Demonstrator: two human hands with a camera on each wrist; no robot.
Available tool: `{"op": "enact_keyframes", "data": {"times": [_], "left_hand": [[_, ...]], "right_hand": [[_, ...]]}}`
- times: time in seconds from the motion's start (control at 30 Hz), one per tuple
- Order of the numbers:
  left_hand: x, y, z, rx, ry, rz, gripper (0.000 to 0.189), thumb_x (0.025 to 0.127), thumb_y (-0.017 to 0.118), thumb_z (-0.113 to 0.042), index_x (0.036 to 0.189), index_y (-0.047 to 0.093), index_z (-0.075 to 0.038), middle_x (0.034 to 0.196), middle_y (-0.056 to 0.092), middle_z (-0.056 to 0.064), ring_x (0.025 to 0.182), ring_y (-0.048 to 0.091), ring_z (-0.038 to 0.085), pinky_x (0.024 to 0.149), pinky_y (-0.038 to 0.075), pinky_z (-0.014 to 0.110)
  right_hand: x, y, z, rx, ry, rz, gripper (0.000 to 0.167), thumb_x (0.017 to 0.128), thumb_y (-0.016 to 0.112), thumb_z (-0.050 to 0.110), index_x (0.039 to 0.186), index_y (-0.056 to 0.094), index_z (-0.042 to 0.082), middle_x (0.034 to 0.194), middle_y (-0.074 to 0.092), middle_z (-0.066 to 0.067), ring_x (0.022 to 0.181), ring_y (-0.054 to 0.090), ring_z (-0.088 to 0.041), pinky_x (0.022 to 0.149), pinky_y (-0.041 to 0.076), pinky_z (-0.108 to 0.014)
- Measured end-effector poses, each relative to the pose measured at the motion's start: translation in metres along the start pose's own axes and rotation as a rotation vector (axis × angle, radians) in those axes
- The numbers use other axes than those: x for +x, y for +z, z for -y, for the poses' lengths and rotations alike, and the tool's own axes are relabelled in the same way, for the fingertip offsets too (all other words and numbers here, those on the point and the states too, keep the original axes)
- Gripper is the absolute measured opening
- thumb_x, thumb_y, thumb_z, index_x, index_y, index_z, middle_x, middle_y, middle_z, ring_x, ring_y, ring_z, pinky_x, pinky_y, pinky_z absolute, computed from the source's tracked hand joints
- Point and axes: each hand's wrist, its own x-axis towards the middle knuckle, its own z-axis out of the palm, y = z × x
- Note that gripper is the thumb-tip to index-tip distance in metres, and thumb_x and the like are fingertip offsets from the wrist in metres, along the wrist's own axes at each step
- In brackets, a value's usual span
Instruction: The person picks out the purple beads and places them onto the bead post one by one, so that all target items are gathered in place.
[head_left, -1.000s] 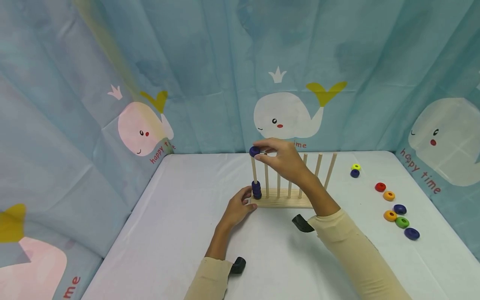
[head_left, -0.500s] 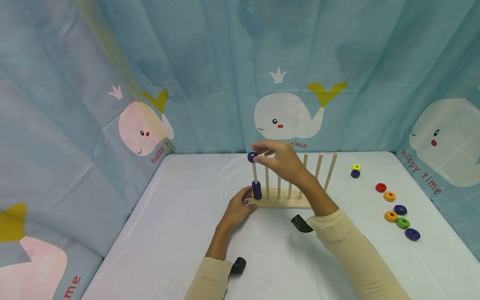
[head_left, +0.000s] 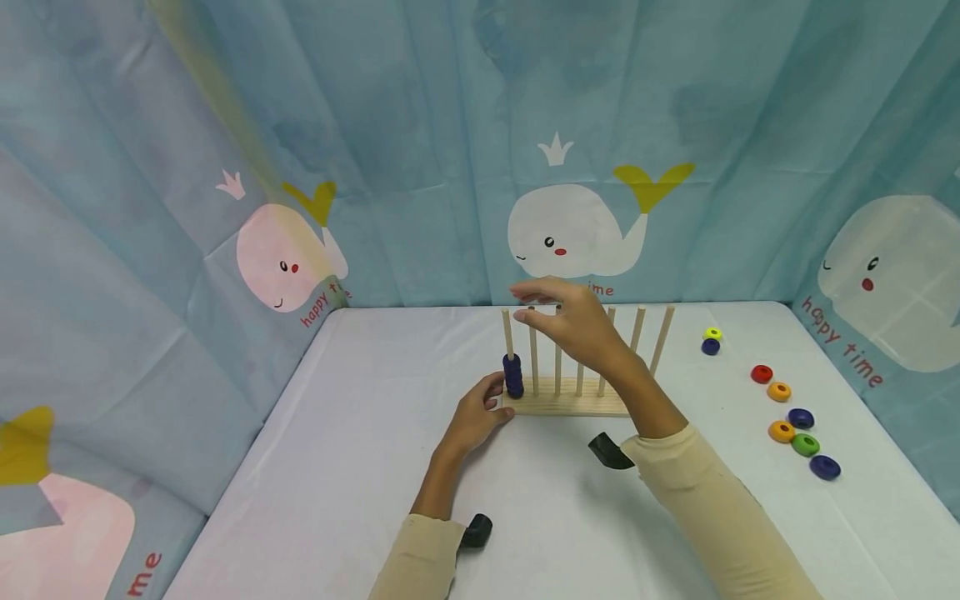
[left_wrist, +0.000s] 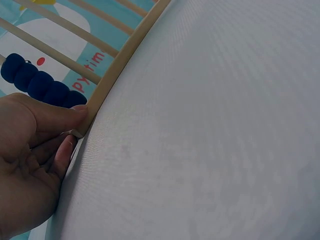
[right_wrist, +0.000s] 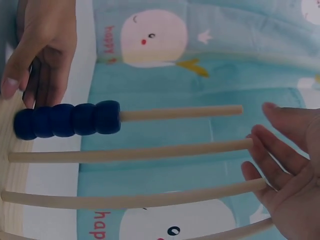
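Observation:
A wooden bead abacus stand (head_left: 562,406) has a flat base and a row of upright pegs. On its leftmost peg sits a stack of several dark blue beads (right_wrist: 67,120), reaching about halfway up. My left hand (head_left: 474,415) grips the left end of the base, thumb on the front edge, as the left wrist view shows. My right hand (head_left: 573,323) hovers by the peg tops with thumb and fingers apart and nothing between them. In the right wrist view its fingers overlap the tips of neighbouring pegs (right_wrist: 130,150), which carry no beads.
Loose beads lie on the white table at the right: a yellow bead (head_left: 712,333), a red bead (head_left: 761,374), a green bead (head_left: 806,445), orange ones and blue ones (head_left: 824,467). Behind the table hangs a blue whale-print curtain (head_left: 420,167).
The blue bead that my right hand pinched at the leftmost peg's top has dropped onto the stack, now taller. My right fingers have parted and drawn slightly right. The left hand stays put.

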Motion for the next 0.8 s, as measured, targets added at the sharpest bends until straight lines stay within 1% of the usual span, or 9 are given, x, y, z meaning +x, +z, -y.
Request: {"op": "enact_keyframes", "data": {"times": [0.17, 0.3, 0.37, 0.47, 0.57, 0.63, 0.8], "left_hand": [[0.002, 0.001, 0.000, 0.013, -0.005, -0.004, 0.070, 0.095, 0.075, -0.008, 0.159, 0.047, -0.012, 0.153, 0.058, 0.013, 0.143, 0.054, 0.029, 0.122, 0.046, 0.042], [0.001, 0.001, -0.001, 0.009, -0.009, -0.011, 0.070, 0.095, 0.075, -0.007, 0.159, 0.047, -0.011, 0.152, 0.058, 0.014, 0.143, 0.055, 0.030, 0.122, 0.046, 0.042], [0.001, 0.001, -0.002, 0.003, -0.009, -0.012, 0.070, 0.095, 0.075, -0.006, 0.159, 0.047, -0.010, 0.152, 0.058, 0.015, 0.143, 0.055, 0.031, 0.122, 0.046, 0.042], [0.000, 0.001, -0.003, -0.002, -0.007, -0.011, 0.070, 0.095, 0.076, -0.006, 0.159, 0.047, -0.009, 0.152, 0.058, 0.017, 0.143, 0.055, 0.032, 0.122, 0.046, 0.043], [0.000, 0.001, -0.003, 0.001, -0.004, -0.012, 0.070, 0.095, 0.076, -0.006, 0.159, 0.047, -0.008, 0.152, 0.058, 0.017, 0.142, 0.055, 0.033, 0.122, 0.047, 0.044], [0.001, 0.001, -0.002, 0.005, -0.002, -0.013, 0.069, 0.095, 0.076, -0.006, 0.159, 0.047, -0.008, 0.152, 0.058, 0.017, 0.142, 0.055, 0.033, 0.122, 0.047, 0.044], [0.001, 0.002, -0.002, 0.013, 0.001, -0.017, 0.069, 0.096, 0.075, -0.006, 0.158, 0.047, -0.008, 0.151, 0.058, 0.017, 0.142, 0.055, 0.032, 0.122, 0.047, 0.043]], "right_hand": [[-0.005, -0.008, 0.004, 0.016, -0.012, -0.036, 0.033, 0.097, 0.080, 0.017, 0.129, 0.075, 0.012, 0.128, 0.075, -0.003, 0.117, 0.071, -0.023, 0.097, 0.061, -0.047], [-0.009, -0.014, 0.004, 0.018, -0.053, -0.059, 0.032, 0.097, 0.080, 0.015, 0.128, 0.076, 0.011, 0.126, 0.076, -0.004, 0.114, 0.072, -0.024, 0.097, 0.061, -0.044], [-0.012, -0.018, 0.003, 0.016, -0.077, -0.071, 0.032, 0.096, 0.080, 0.013, 0.128, 0.076, 0.010, 0.126, 0.076, -0.004, 0.113, 0.072, -0.024, 0.097, 0.061, -0.041], [-0.017, -0.024, 0.002, 0.003, -0.092, -0.094, 0.032, 0.095, 0.081, 0.011, 0.127, 0.077, 0.011, 0.124, 0.076, -0.001, 0.110, 0.071, -0.019, 0.096, 0.059, -0.033], [-0.024, -0.031, 0.001, -0.014, -0.088, -0.111, 0.033, 0.095, 0.081, 0.010, 0.127, 0.077, 0.012, 0.123, 0.076, 0.000, 0.109, 0.071, -0.017, 0.096, 0.057, -0.026], [-0.028, -0.035, -0.001, -0.019, -0.078, -0.125, 0.032, 0.094, 0.081, 0.009, 0.126, 0.077, 0.011, 0.122, 0.077, -0.002, 0.109, 0.071, -0.019, 0.094, 0.056, -0.022], [-0.040, -0.047, -0.008, -0.029, -0.050, -0.171, 0.031, 0.094, 0.081, 0.008, 0.125, 0.077, 0.010, 0.121, 0.077, -0.002, 0.108, 0.069, -0.023, 0.091, 0.054, -0.018]]}}
